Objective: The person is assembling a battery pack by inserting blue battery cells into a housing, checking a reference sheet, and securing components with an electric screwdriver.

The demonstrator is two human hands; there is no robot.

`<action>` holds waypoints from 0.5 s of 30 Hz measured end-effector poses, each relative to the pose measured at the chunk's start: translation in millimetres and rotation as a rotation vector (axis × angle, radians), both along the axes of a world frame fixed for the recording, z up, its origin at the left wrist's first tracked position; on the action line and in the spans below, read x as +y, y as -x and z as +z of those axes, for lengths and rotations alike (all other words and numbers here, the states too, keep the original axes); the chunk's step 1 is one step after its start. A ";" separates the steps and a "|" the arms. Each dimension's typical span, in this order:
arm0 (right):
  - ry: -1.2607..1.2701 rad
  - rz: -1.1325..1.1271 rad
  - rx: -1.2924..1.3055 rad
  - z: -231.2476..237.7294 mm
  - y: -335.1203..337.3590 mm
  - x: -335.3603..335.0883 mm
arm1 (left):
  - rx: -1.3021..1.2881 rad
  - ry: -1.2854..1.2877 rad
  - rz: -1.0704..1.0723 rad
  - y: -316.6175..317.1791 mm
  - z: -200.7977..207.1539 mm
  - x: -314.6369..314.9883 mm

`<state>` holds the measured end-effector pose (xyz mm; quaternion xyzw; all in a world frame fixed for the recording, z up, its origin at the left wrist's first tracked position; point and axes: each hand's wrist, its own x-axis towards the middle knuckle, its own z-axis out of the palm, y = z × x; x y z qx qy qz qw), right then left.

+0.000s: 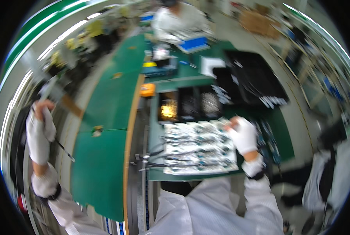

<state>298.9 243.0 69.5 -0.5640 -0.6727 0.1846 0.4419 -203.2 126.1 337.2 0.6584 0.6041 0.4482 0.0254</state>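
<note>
Raised at the far left, beyond the green table, my left hand [41, 127] wears a white glove with bare fingertips. Its fingers are curled, and a thin black cable-like thing [64, 150] with a pale tip sticks out below it. My right hand [243, 136], gloved the same way, is at the far right corner of a white tray [233, 164]. Its fingertips are pinched together; blur hides what is between them. Rows of small dark-and-teal parts [200, 150] lie in the tray, with black cables [155, 164] running out past its left side.
Behind the tray stand black bins: one with gold pieces [169, 111], another with silvery pieces [211, 102]. An orange box [147, 90] sits left of them. Large black trays [257, 76] lie at the back right. Across the table a person [182, 23] works with a blue-and-white tray.
</note>
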 end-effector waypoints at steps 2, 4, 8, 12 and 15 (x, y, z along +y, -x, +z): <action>0.061 -0.065 -0.015 -1.9 -3.1 -1.4 | 0.041 0.158 -0.186 -50.6 -56.5 32.0; 0.082 -0.078 0.031 -6.7 -16.5 -2.7 | 0.070 0.317 -0.353 -122.5 -109.5 55.8; 0.109 -0.054 0.085 -5.4 -32.3 -11.9 | 0.085 0.490 -0.533 -179.0 -185.6 82.6; 0.092 -0.024 0.113 -10.4 -36.3 -16.3 | 0.409 0.504 -0.587 -193.4 -202.9 95.0; 0.093 -0.014 0.133 -8.9 -34.9 -18.2 | 0.613 0.426 -0.623 -198.0 -192.9 99.0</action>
